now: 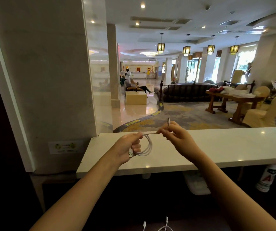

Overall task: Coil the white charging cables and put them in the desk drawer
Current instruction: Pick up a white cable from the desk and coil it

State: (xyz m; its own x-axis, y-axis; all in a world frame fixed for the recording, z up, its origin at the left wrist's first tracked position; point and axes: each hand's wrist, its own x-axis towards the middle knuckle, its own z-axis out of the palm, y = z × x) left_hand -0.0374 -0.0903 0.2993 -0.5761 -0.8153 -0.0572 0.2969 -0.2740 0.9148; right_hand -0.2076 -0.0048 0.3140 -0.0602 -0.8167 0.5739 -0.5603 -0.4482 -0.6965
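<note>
Gripping a small coil of white charging cable [148, 147], the left hand [130, 145] is held over the near part of the white table [217, 147]. Its fingers [136, 145] are curled round the left side of the loops, so the rest of the coil hangs out to the right of the fist. The USB plug [130, 154] sticks out below those fingers, by the heel of the palm (its metal end points down).

From the top of the coil a short, straight run of cable goes right to the right hand [175, 135], which pinches it between thumb and fingertips [163, 130]. Past the pinch the cable turns upward, and the small connector [168, 121] stands free above the right hand. The two hands are close together, joined only by that straight run. Whether the coil touches the table cannot be told; it looks held just over it.

At the bottom edge of the view, on a dark surface below the table, lie the ends of more white cables [164, 228], with two connectors showing. Under the table at the right stands a white bottle [267, 179] with a red letter on it.
</note>
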